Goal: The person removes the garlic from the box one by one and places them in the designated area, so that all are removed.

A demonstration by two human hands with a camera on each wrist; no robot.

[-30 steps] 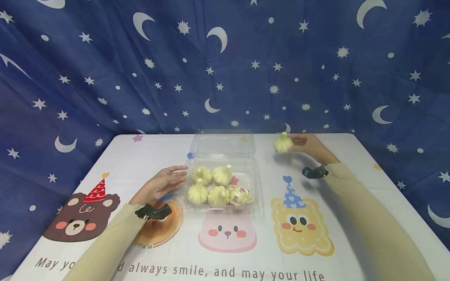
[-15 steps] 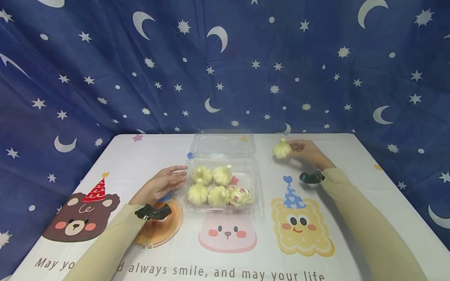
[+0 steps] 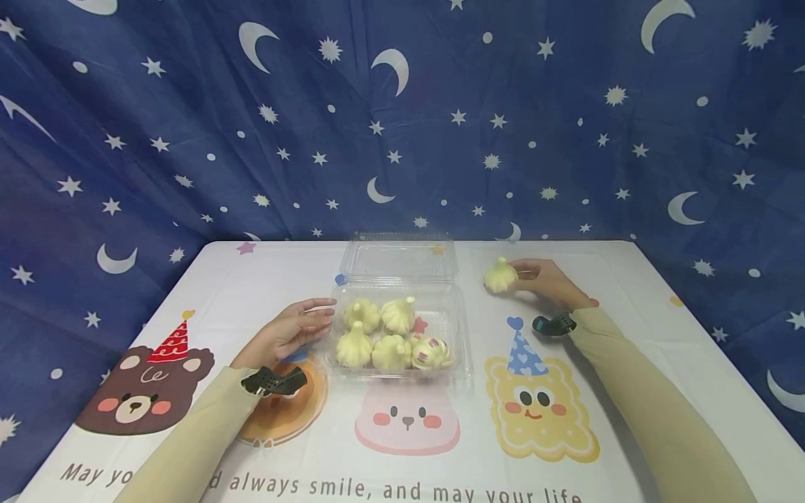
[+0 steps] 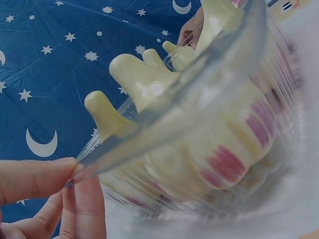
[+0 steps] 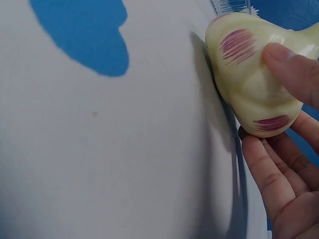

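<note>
My right hand [image 3: 546, 281] grips a pale yellow garlic bulb [image 3: 501, 276], stem up, close over the table to the right of a clear plastic box [image 3: 462, 335]. In the right wrist view the thumb lies across the bulb [image 5: 254, 74], which has purple streaks, and the fingers sit beneath it. My left hand [image 3: 295, 328] is at the box's left side; the left wrist view has its thumb and fingers [image 4: 37, 181] pinching the clear rim. Several garlic bulbs [image 3: 354, 347] rest inside, in two rows. One bulb [image 3: 430, 352] at the front right lies tipped, its purple marks showing.
The box's hinged lid [image 3: 399, 258] lies back, raised toward the far table edge. A white cloth [image 3: 503, 475] with printed cartoon figures covers the table. Behind it hangs a blue curtain [image 3: 440, 84] with moons and stars.
My right hand has come down and slightly left with the garlic bulb, nearer the tabletop. The left hand and the box have stayed in place.
</note>
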